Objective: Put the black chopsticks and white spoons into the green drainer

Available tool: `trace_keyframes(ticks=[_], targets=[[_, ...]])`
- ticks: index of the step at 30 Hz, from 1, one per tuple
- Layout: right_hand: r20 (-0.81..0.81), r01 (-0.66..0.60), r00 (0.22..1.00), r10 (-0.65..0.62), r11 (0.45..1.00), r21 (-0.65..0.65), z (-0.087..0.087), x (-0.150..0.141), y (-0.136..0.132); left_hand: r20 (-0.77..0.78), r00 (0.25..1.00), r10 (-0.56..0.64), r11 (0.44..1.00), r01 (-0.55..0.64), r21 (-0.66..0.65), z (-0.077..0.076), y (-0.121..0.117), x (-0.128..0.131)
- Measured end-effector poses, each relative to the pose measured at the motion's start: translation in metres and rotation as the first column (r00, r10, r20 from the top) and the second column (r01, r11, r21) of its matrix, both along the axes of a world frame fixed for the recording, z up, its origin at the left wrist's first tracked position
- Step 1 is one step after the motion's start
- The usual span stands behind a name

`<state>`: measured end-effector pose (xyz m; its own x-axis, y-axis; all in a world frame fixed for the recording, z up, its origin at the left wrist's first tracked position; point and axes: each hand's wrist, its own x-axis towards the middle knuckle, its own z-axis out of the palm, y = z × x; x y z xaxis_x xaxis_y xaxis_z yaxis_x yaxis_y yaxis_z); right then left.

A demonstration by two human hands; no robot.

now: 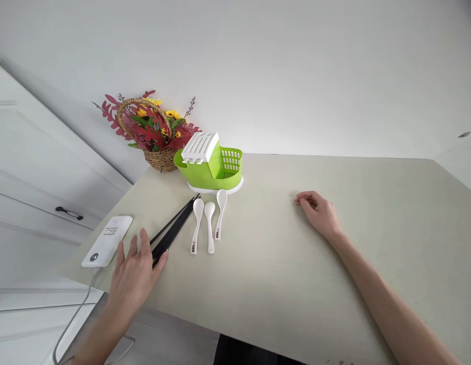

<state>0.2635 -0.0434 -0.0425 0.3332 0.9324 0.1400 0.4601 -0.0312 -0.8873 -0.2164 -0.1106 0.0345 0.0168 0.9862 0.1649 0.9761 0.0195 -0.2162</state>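
Observation:
My left hand [133, 268] is at the near ends of a bundle of black chopsticks [173, 228], its fingers spread and the thumb by the sticks; whether it touches them I cannot tell. Three white spoons [209, 225] lie side by side to the right of the chopsticks, bowls pointing away from me. Behind them stands a green and white utensil holder [205, 170] with a slotted white top and a lattice-walled compartment. My right hand [318, 213] rests on the table to the right, fingers curled in loosely, with nothing visible in them.
A white device [108, 241] with a cable lies at the table's left edge. Behind the holder is a wicker basket [159, 159] of red leaves and yellow flowers. The pale table [273, 279] meets the wall at the back; white cabinets [38, 167] stand left.

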Motion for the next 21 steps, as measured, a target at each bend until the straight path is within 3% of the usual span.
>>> trace_keyframes(ticks=[5, 9, 15, 21], targets=[[0.0, -0.007, 1.0, 0.007, 1.0, 0.004, 0.0, 0.0, 0.0, -0.085, 0.986, 0.14, 0.954, -0.158, -0.253, 0.029, 0.01, 0.016], [0.01, -0.006, 1.0, 0.006, 1.0, 0.007, -0.001, 0.001, 0.0, -0.175, 0.977, 0.12, 0.929, -0.173, -0.327, 0.041, 0.013, 0.028], [0.007, -0.016, 1.0, 0.016, 1.0, 0.016, -0.002, 0.001, 0.001, -0.241, 0.969, 0.051, 0.912, -0.143, -0.385, 0.041, 0.024, 0.034], [0.015, -0.01, 1.0, 0.01, 1.0, 0.016, -0.001, 0.0, 0.002, -0.276, 0.959, 0.057, 0.898, -0.17, -0.405, 0.029, 0.028, 0.029]])
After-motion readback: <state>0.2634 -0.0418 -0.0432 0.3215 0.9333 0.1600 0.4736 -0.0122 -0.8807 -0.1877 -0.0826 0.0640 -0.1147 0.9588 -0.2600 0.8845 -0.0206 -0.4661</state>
